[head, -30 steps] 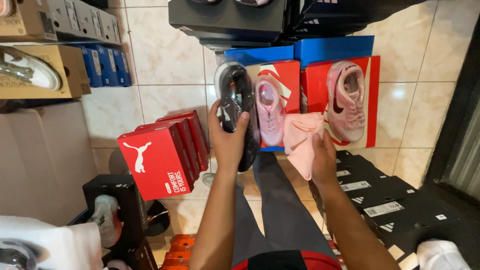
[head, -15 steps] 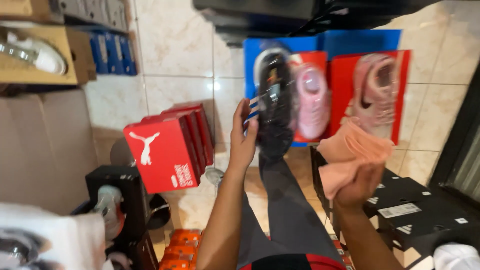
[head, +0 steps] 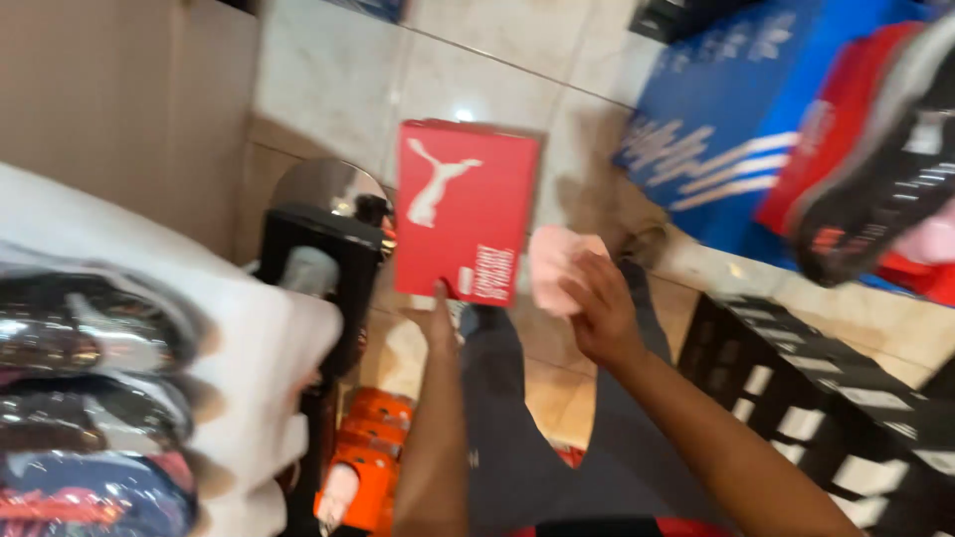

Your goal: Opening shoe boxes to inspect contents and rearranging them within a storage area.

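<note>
Far to the left of the fingers, clear-wrapped shoes are lying on a white shelf, their plastic film glossy and creased. Closer in, a black open box is standing with a shiny rounded metal surface behind it, and orange shoes are resting on the tiled floor below.

The left hand is reaching up to the red shoebox, its fingers touching the box's lower edge; whether they are spread or closed I cannot tell, since the frame is blurring and mostly the wrist is showing. The box is a flat-sided, smooth cardboard rectangle, standing upright just above those fingers. With only its bottom edge being touched, it is looking prone to tipping or sliding off (cardboard this slick offers little grip).

Just to the right, the right hand is pinching a pink cloth between curled fingers; the cloth is soft, limp and bunching, and a loose fold could be slipping free.

Further right, black slatted crates are sitting low, while blue and red boxes and a dark sneaker with a ridged sole are lying beyond
</note>
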